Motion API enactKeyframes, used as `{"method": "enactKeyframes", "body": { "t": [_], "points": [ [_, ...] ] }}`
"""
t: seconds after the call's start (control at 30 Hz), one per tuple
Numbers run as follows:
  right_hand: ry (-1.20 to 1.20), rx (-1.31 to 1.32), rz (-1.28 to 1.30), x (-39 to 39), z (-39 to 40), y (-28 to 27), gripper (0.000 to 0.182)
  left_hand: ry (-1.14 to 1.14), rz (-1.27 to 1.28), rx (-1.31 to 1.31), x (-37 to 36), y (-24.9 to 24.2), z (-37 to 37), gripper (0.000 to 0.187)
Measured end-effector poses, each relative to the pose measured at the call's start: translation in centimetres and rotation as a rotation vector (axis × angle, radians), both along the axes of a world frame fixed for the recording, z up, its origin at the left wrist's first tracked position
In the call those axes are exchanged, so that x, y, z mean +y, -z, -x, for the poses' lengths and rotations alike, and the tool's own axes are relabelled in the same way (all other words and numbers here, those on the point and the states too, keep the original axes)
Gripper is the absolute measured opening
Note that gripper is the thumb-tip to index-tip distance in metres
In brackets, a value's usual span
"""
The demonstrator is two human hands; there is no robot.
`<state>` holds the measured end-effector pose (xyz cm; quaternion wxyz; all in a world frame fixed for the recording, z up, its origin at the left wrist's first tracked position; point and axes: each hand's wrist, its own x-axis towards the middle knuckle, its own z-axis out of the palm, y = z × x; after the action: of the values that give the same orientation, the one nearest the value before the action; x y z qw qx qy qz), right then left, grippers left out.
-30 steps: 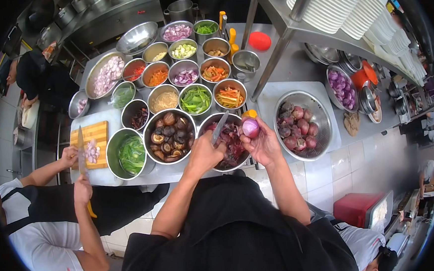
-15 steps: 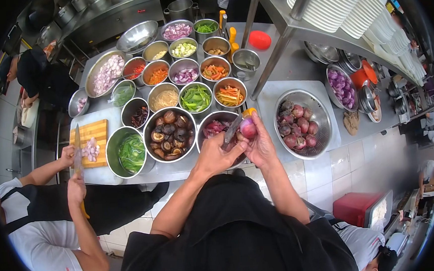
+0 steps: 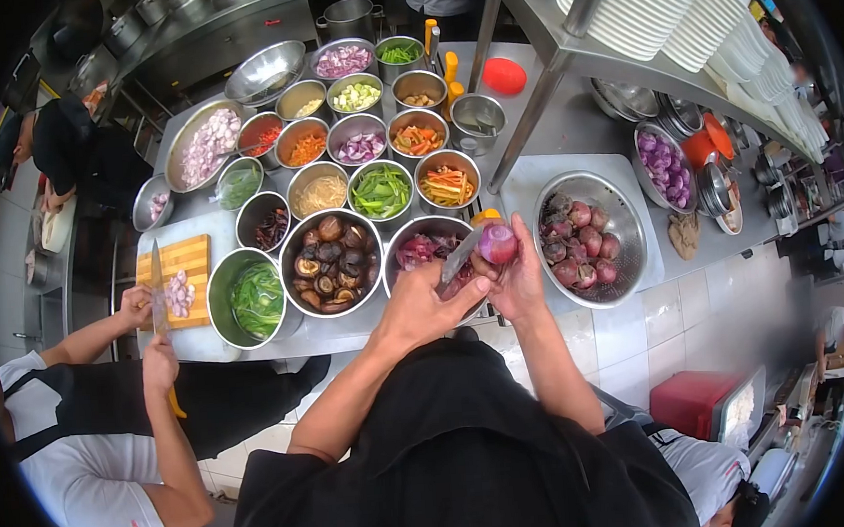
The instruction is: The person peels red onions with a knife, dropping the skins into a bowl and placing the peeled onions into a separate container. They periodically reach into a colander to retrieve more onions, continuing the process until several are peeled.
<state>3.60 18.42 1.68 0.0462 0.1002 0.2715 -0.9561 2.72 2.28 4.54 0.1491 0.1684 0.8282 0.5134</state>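
My left hand [image 3: 419,307] is closed round the handle of a knife [image 3: 458,254], whose blade points up and right toward the onion. In my right hand [image 3: 521,275] is a red onion [image 3: 497,244], held up by the fingers beside the blade. Both hands are over the near right edge of a steel pot [image 3: 392,273] that contains red onion skins or pieces [image 3: 421,249]. To the right, a perforated steel colander [image 3: 637,268] holds several red onions [image 3: 590,240].
Steel pots of cut vegetables and a pot of mushrooms [image 3: 331,264] stand ahead and left. A co-worker's hands [image 3: 160,365] hold a knife at a wooden board [image 3: 189,254]. A shelf post [image 3: 529,122] rises at the right.
The onion has moved slightly right and up with my right hand, and more of its purple surface shows. My left hand still holds the knife. The co-worker's knife has shifted slightly right.
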Motion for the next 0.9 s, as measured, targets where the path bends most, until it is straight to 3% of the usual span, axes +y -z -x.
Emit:
{"method": "enactKeyframes", "body": {
  "t": [0.47, 0.53, 0.73, 0.9],
  "points": [
    [0.012, 0.086, -0.276, -1.0, 0.5, 0.1, 0.036, 0.045, -0.030, -0.030, 0.2, 2.0, 0.4, 0.035],
    [0.129, -0.033, -0.387, -2.0, 0.7, -0.5, 0.039, 0.046, -0.030, -0.039, 0.2, 2.1, 0.5, 0.036],
    [0.072, 0.014, -0.627, -2.3, 0.0, 0.9, 0.040, 0.003, -0.118, -0.016, 0.5, 0.5, 0.8, 0.045],
    [0.006, -0.008, -0.623, -1.5, -0.1, 1.2, 0.037, -0.018, -0.144, -0.034, 0.6, 0.7, 0.8, 0.052]
  ]
}}
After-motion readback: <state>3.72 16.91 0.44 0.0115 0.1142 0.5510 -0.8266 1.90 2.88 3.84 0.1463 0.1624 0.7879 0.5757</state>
